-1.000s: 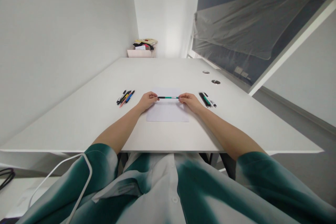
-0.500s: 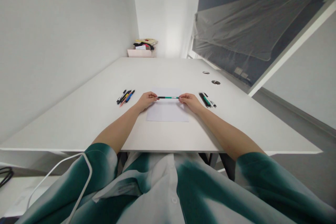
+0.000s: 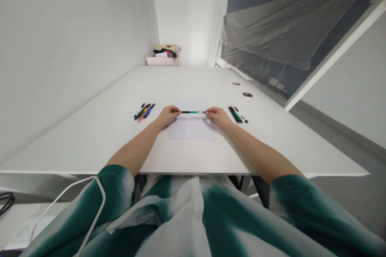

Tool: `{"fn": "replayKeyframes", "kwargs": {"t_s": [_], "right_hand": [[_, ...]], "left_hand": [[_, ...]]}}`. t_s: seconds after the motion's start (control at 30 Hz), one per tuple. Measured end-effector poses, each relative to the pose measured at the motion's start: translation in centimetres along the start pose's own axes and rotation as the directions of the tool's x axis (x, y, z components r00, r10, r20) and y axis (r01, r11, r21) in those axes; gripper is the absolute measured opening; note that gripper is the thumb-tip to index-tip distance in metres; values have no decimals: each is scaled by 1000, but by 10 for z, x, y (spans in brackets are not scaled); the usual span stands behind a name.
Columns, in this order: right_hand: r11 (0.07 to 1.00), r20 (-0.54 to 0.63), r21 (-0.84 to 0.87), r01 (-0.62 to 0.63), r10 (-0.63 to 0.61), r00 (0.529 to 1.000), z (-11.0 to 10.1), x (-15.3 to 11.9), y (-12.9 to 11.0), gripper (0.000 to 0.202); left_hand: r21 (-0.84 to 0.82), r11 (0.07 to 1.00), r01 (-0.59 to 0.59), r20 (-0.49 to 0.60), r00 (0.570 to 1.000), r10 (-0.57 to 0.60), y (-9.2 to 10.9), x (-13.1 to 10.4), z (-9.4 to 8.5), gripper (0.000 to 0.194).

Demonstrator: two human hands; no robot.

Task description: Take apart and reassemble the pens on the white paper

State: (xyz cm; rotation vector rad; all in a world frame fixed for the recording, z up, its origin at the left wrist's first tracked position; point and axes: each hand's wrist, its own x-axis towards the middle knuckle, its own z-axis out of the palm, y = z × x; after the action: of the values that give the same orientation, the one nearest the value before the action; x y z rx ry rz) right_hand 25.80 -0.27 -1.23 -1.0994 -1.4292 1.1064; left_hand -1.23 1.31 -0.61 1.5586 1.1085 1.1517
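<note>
A green pen (image 3: 193, 112) with a black grip section is held level between my two hands, over the upper part of a white sheet of paper (image 3: 192, 129). My left hand (image 3: 168, 116) pinches its black end at the left. At the other end, the fingertips of my right hand (image 3: 218, 117) close on the pale part with the clip. Several pens (image 3: 144, 112) in black, yellow, orange and blue lie in a group left of my left hand. Another group of pens (image 3: 238, 115), black, green and white, lies just right of my right hand.
All of this is on a long white table (image 3: 193, 82). A pale box (image 3: 160, 61) with cloth items stands at the far end. Two round metal grommets (image 3: 247, 94) are set in the right side. A plastic-covered dark panel (image 3: 271, 28) rises at right; a white cable (image 3: 99, 204) crosses my left sleeve.
Hardly anything differs. The fingers of my left hand sit slightly further left at the pen's end; the pen and both pen groups stay in place.
</note>
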Motion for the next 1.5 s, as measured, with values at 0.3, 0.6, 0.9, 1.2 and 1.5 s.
{"fn": "replayKeyframes", "kwargs": {"t_s": [0.3, 0.6, 0.9, 1.2, 1.5], "right_hand": [[1000, -6, -18, -6, 6, 1000, -1, -2, -2, 30], [999, 3, -32, 0, 0, 1000, -1, 0, -1, 29], [982, 2, -190, 13, -13, 1000, -1, 1, 0, 21], [972, -3, -236, 19, -20, 1000, -2, 1, -1, 17], [971, -11, -239, 26, -29, 1000, -1, 0, -2, 17]], "left_hand": [[-14, 1000, -5, 2, 1000, 5, 1, 0, 1, 22], [24, 1000, -5, 3, 1000, 5, 0, 0, 1, 17], [37, 999, 13, -9, 1000, -12, 3, -1, 2, 17], [66, 998, 13, -16, 1000, -12, 2, 1, 2, 17], [138, 990, 23, -8, 1000, -22, 1, 2, 2, 21]]}}
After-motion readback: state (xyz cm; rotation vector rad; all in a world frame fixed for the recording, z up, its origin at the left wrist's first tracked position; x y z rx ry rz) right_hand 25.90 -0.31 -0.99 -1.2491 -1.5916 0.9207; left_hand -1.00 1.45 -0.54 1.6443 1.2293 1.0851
